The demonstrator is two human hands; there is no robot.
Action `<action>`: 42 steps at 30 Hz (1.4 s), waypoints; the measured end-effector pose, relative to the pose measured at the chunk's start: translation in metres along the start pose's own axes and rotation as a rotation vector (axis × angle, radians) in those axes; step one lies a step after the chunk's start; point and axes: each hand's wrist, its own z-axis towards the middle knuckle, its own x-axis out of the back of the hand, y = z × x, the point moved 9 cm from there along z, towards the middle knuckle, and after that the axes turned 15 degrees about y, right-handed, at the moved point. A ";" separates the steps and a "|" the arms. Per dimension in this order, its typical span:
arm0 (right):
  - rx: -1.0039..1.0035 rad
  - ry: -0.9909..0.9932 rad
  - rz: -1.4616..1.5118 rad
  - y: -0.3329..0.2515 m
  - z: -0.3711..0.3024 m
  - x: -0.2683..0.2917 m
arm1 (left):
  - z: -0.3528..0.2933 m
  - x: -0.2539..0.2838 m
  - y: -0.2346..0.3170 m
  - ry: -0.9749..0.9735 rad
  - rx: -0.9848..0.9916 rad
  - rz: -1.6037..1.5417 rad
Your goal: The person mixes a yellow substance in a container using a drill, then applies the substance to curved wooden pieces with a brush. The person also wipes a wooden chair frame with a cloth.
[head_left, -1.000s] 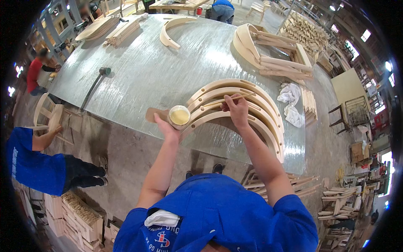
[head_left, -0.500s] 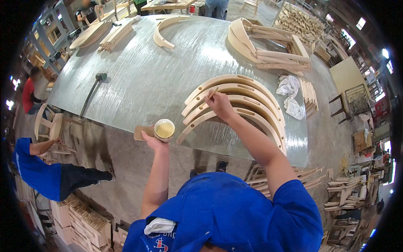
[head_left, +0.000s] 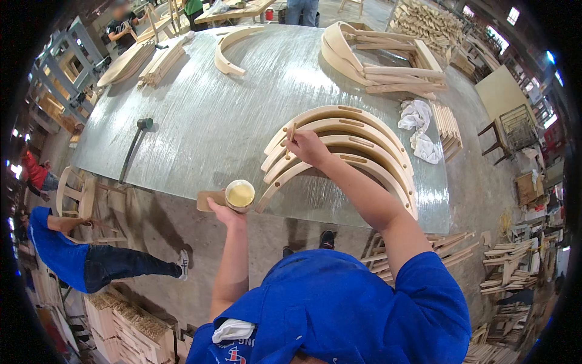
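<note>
My left hand (head_left: 228, 216) holds a white cup (head_left: 243, 208) of pale yellow, glue-like liquid (head_left: 240, 194). A flat brown piece of board (head_left: 205, 201) juts out beside the cup, by the thumb. Pinched in my right hand (head_left: 309, 148) is a thin wooden stick (head_left: 292, 131), standing nearly upright. Its lower end is over the left ends of several curved wooden chair parts (head_left: 327, 113), where round holes show. These arcs lie nested on the table, with long slots and holes in their upper faces. My fingers hide part of the middle arcs.
The table (head_left: 182, 130) has a shiny, film-like cover. On it are a mallet (head_left: 144, 124), a lone curved part (head_left: 222, 54), wooden strips (head_left: 162, 62), bent frames (head_left: 345, 57) and white rags (head_left: 416, 115). A co-worker in blue (head_left: 57, 255) stands at left beside a chair (head_left: 79, 194).
My right hand has moved a little left along the arcs, and the stick has tipped more upright. My left hand still holds the cup. The co-worker's foot at left has shifted.
</note>
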 end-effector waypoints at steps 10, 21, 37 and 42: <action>-0.005 -0.012 -0.043 0.003 0.006 -0.005 | -0.005 -0.007 -0.002 -0.049 -0.008 0.020; -0.295 0.107 0.324 -0.025 0.000 0.024 | -0.012 -0.038 -0.017 -0.127 0.032 0.071; -0.978 0.136 1.098 0.011 -0.073 -0.009 | -0.041 -0.058 -0.007 -0.268 0.101 -0.026; -1.117 0.186 1.236 0.010 -0.098 -0.023 | -0.045 -0.052 -0.005 -0.178 0.087 -0.030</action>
